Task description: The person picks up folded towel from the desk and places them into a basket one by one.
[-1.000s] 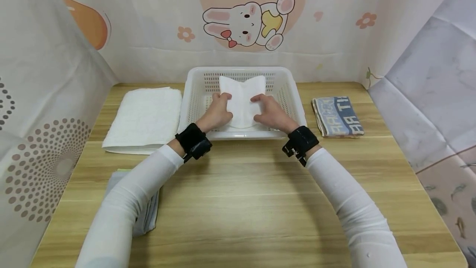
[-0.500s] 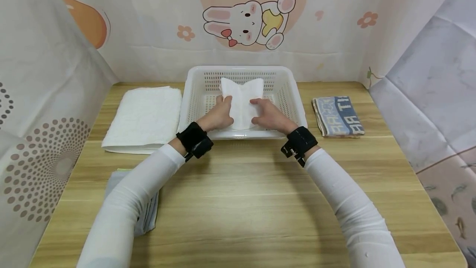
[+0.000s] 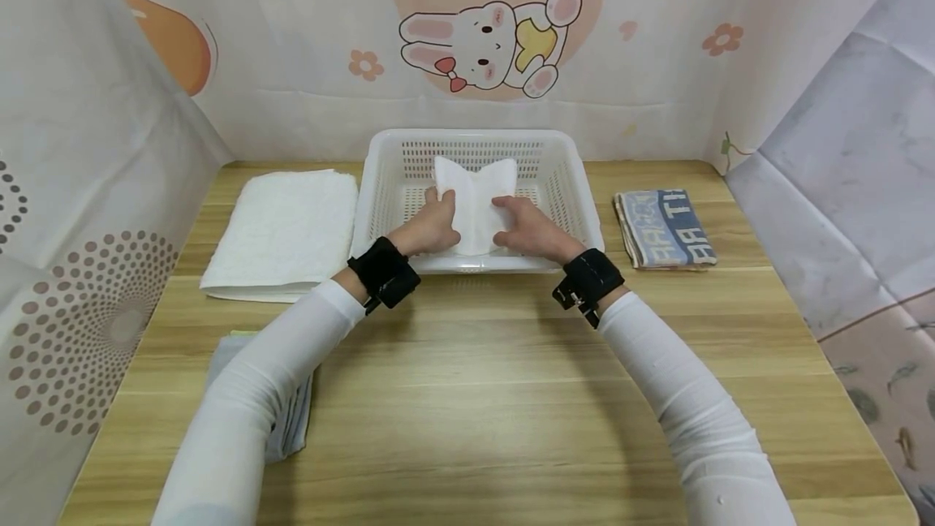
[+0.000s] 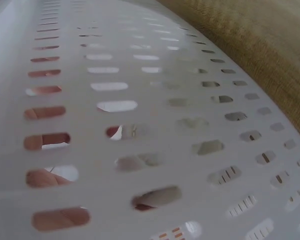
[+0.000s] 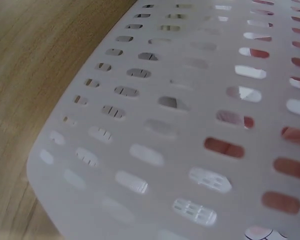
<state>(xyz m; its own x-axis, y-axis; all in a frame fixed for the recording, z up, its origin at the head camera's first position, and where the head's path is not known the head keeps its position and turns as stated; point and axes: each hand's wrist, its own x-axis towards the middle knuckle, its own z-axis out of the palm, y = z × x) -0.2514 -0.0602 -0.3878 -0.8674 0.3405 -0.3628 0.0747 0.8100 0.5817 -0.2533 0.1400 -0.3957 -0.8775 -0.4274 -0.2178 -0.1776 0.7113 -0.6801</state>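
Both hands are inside a white plastic basket [image 3: 577, 209], one at either side of a folded white towel [image 3: 476, 201]. The left hand [image 3: 427, 224] holds the towel's left side, fingers along its edge and thumb nearer the front. On the right side, the right hand [image 3: 536, 227] holds it with index finger and thumb spread apart over the cloth. A crease runs down the towel's middle, and its far edge dips in a V. In both wrist views the perforated basket wall [image 4: 155, 120] blocks the hands, leaving only bits of skin in the slots.
Left of the basket lies a larger folded white towel [image 3: 285, 230]. A grey folded cloth [image 3: 292, 420] is partly under the left forearm. To the right sits a blue and beige patterned towel [image 3: 665, 228]. The wooden table [image 3: 467, 396] meets a printed curtain [image 3: 307, 47] behind.
The white towel's far edge has sunk slightly lower in the basket and its sides have drawn a little inward. The left hand has shifted slightly toward the right and nearer the front.
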